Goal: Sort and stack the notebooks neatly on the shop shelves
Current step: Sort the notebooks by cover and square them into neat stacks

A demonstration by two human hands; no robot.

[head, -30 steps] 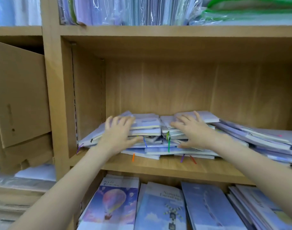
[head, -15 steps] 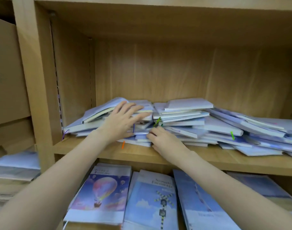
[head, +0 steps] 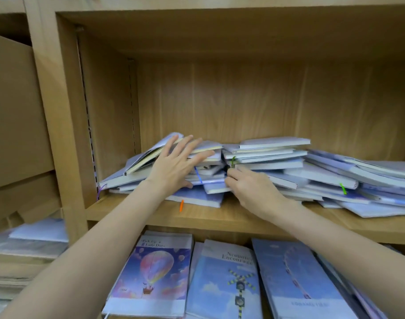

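A messy heap of pale blue and lilac notebooks lies on the wooden middle shelf, with coloured ribbon markers sticking out. My left hand lies flat with spread fingers on the left pile, pressing the top notebooks. My right hand reaches into the gap between the left and middle piles; its fingers curl round the edge of a notebook low in the pile. The fingertips are hidden among the covers.
The shelf below holds flat notebooks with picture covers: a balloon one, a railway signal one and a Ferris wheel one. A cardboard box fills the left bay. More notebooks slump toward the right end.
My right hand came down off the top of the middle pile and dug into the gap between piles. My left hand slid right along the left pile's top. The view moved closer.
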